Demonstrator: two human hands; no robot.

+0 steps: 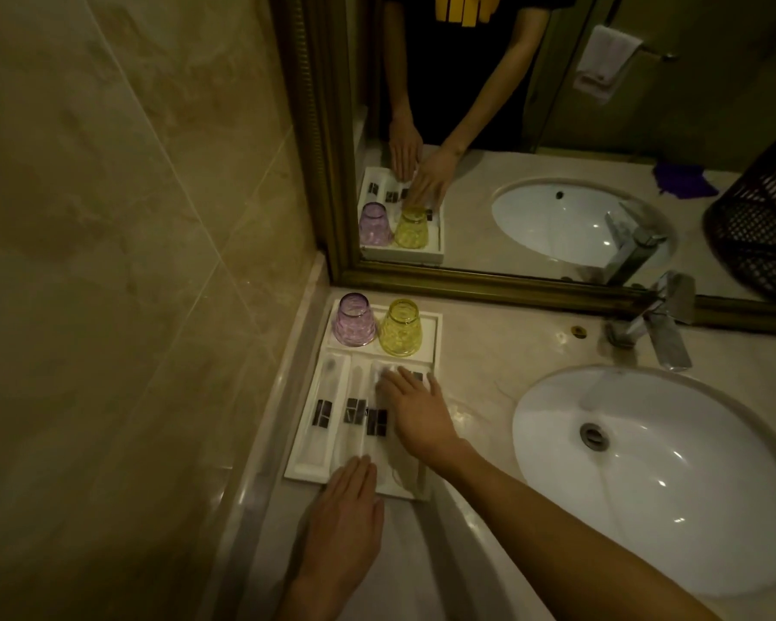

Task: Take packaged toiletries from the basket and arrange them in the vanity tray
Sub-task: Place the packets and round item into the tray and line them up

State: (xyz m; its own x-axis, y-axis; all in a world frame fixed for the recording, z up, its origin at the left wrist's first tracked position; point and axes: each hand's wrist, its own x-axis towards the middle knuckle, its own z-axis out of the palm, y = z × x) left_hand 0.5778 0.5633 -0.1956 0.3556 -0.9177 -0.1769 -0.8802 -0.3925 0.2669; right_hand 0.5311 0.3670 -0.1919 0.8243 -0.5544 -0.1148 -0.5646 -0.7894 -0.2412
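A white vanity tray (303, 459) sits on the counter in the corner by the wall and mirror. Long white packaged toiletries with dark labels lie side by side in its front compartments: one at the left (322, 412), one beside it (355, 411), a third (376, 422) partly under my right hand. My right hand (415, 412) lies flat, fingers spread, on the packets at the tray's right side. My left hand (348, 499) rests flat with fingers together on the tray's near edge, holding nothing. The dark woven basket (762, 230) shows only in the mirror at far right.
A purple glass (354, 319) and a yellow glass (400, 328) stand upside down in the tray's back compartment. A white sink (655, 468) with a chrome faucet (661, 324) lies to the right. The mirror's gold frame (489, 286) runs behind the counter.
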